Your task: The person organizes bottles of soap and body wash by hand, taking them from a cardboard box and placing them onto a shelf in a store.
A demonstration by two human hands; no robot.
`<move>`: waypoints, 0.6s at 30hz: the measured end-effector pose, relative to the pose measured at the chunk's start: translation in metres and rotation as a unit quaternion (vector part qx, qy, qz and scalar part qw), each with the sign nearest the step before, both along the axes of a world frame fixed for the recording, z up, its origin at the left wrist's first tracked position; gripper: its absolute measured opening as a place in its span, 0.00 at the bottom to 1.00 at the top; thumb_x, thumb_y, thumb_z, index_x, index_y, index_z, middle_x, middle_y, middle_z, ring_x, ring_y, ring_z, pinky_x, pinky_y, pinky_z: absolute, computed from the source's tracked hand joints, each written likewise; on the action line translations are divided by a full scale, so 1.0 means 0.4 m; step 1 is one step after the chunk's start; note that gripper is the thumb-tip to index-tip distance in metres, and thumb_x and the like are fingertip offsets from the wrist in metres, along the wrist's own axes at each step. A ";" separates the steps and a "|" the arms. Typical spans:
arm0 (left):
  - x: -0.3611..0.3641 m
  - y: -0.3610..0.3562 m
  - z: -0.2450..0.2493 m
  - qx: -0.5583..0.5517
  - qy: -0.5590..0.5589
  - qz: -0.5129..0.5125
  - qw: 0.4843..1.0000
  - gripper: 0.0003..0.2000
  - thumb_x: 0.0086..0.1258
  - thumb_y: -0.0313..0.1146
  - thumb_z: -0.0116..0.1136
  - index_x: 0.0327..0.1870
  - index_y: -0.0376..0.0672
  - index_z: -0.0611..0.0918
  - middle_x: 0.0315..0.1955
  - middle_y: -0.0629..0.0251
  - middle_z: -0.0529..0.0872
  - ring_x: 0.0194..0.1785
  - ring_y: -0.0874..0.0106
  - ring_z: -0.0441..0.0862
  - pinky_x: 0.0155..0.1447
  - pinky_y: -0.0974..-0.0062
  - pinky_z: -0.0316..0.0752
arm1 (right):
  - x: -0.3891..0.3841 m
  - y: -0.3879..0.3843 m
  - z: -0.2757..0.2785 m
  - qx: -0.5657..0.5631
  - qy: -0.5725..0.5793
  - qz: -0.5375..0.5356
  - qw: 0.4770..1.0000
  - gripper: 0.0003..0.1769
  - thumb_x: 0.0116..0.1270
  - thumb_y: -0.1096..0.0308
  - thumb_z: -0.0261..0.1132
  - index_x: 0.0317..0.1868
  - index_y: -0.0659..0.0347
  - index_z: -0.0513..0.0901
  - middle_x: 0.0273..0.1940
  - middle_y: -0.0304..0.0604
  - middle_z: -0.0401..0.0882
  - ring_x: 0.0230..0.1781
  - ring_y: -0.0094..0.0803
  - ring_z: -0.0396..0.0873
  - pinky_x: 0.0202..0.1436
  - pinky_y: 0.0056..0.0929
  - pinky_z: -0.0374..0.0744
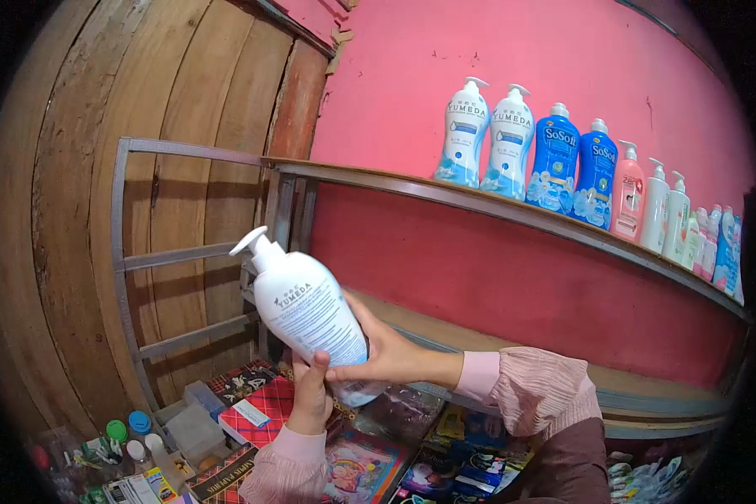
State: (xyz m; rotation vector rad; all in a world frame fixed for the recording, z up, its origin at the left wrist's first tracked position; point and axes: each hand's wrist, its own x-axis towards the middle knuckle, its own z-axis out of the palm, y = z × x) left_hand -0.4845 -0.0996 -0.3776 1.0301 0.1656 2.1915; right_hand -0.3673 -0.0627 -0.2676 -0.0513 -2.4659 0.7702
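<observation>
A white Yumeda pump bottle (311, 302) is tilted to the left in front of me, its printed label facing me and its pump head at the upper left. My right hand (382, 349) wraps round the bottle's right side, with the thumb across the lower label. Lower down, my left hand (312, 395) grips the bottle near its base, thumb up against the front. Part of the base is hidden by my hands.
A long shelf (479, 200) on the pink wall carries two Yumeda bottles (464, 134), blue SoSoft bottles (554, 160), a pink pump bottle (628, 193) and several others. Below lie packets (454, 470), a red plaid box (265, 412) and capped bottles (139, 454). A metal frame (126, 269) stands left.
</observation>
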 end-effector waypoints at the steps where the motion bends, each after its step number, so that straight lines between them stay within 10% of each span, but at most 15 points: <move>1: 0.006 -0.007 0.017 0.032 0.003 0.018 0.999 0.45 0.59 0.53 0.70 0.72 0.42 0.58 0.64 0.60 0.67 0.67 0.65 0.66 0.67 0.65 0.66 | -0.002 0.008 0.009 0.015 0.027 0.003 1.000 0.65 0.50 0.58 0.79 0.76 0.63 0.42 0.70 0.55 0.57 0.73 0.40 0.57 0.73 0.36 0.59; 8: 0.026 -0.020 0.069 0.067 0.086 -0.029 0.994 0.45 0.67 0.68 0.47 0.76 0.45 0.52 0.72 0.61 0.59 0.75 0.65 0.55 0.76 0.63 0.51 | 0.014 0.038 0.149 -0.111 0.042 0.049 0.992 0.61 0.48 0.63 0.79 0.75 0.63 0.46 0.68 0.48 0.61 0.70 0.35 0.59 0.72 0.35 0.59; 13: 0.042 -0.015 -0.002 0.041 0.064 -0.189 0.979 0.46 0.62 0.63 0.60 0.74 0.44 0.56 0.67 0.61 0.65 0.70 0.66 0.64 0.73 0.65 0.59 | 0.012 -0.013 0.058 -0.207 0.059 0.119 0.969 0.63 0.50 0.54 0.76 0.76 0.62 0.43 0.71 0.48 0.57 0.73 0.34 0.54 0.76 0.34 0.51; 18: 0.046 -0.022 0.027 0.030 -0.003 -0.074 0.997 0.44 0.62 0.50 0.68 0.73 0.42 0.57 0.65 0.62 0.69 0.64 0.66 0.71 0.69 0.64 0.66 | 0.002 0.023 0.058 0.051 0.091 -0.007 0.994 0.53 0.57 0.53 0.70 0.75 0.63 0.51 0.66 0.51 0.62 0.69 0.40 0.61 0.69 0.36 0.62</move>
